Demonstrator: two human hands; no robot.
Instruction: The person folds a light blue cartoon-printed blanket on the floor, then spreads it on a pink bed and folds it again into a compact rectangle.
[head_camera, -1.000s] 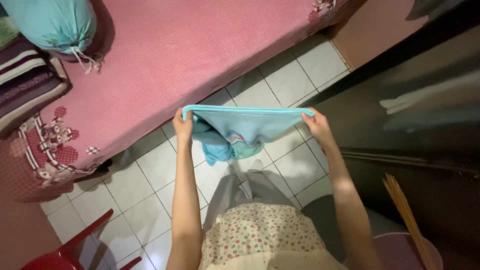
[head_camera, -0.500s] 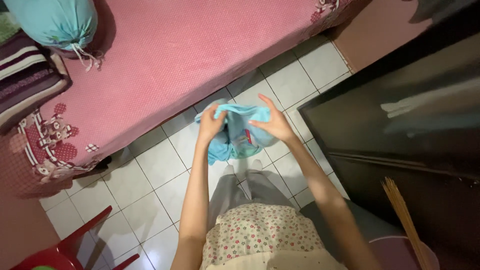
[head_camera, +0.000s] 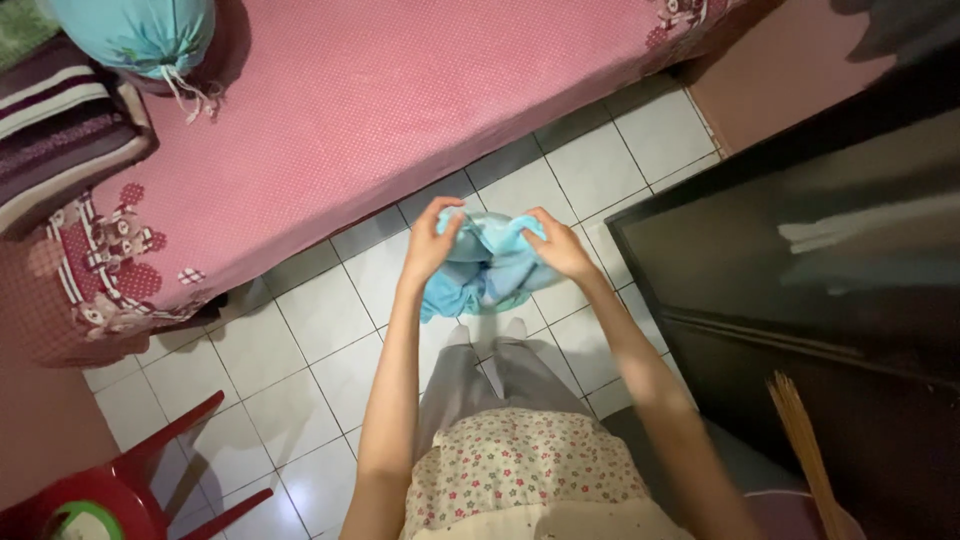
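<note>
Tiled floor (head_camera: 320, 330), blue cloth (head_camera: 487, 272) bunched between fingers (head_camera: 447, 212) (apparently pinched)

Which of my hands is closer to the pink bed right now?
Left. The left hand grips the light blue cloth on the side facing the pink bed. The right hand grips the cloth's far side, nearer the dark cabinet.

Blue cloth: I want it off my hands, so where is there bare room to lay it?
The pink bed is bare between the blue bolster and its far corner. Floor tiles beside the red chair are free. Rightward, the dark cabinet crowds in.
</note>
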